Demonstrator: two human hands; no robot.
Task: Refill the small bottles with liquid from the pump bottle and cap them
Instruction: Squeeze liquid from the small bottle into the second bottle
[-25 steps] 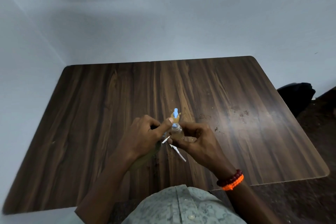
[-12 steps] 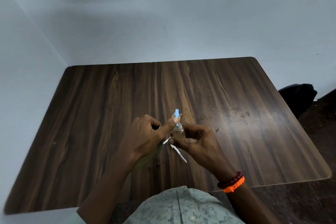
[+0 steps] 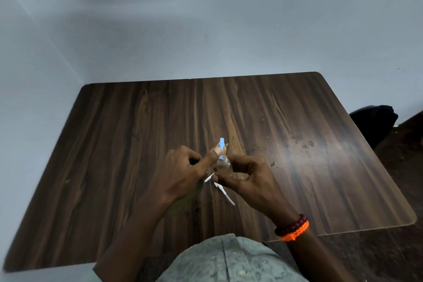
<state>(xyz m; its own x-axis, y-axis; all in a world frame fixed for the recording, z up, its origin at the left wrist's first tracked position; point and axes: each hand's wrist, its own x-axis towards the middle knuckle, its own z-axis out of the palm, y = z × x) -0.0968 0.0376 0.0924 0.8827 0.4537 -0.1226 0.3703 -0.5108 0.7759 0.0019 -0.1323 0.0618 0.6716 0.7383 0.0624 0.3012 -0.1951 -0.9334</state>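
My right hand (image 3: pixel 249 181) pinches a small clear bottle (image 3: pixel 223 167) holding yellowish liquid, upright just above the wooden table (image 3: pixel 114 155). A light blue piece sits at its mouth. Just behind it stands a blue nozzle (image 3: pixel 221 143) on a yellowish top. My left hand (image 3: pixel 180 174) is curled around a yellowish-green bottle (image 3: pixel 188 199) that is mostly hidden under the palm, and its thumb reaches up against the blue nozzle. Two thin white plastic pieces (image 3: pixel 225 192) show between and below the hands.
Dried spots and stains (image 3: pixel 302 144) mark the table to the right of the hands. A dark bag or seat (image 3: pixel 375 126) sits off the table's right edge. Pale walls close the far and left sides.
Both hands stay nearly in place at the table's middle. My left thumb has slid slightly higher along the blue nozzle, and the small bottle stays in my right hand.
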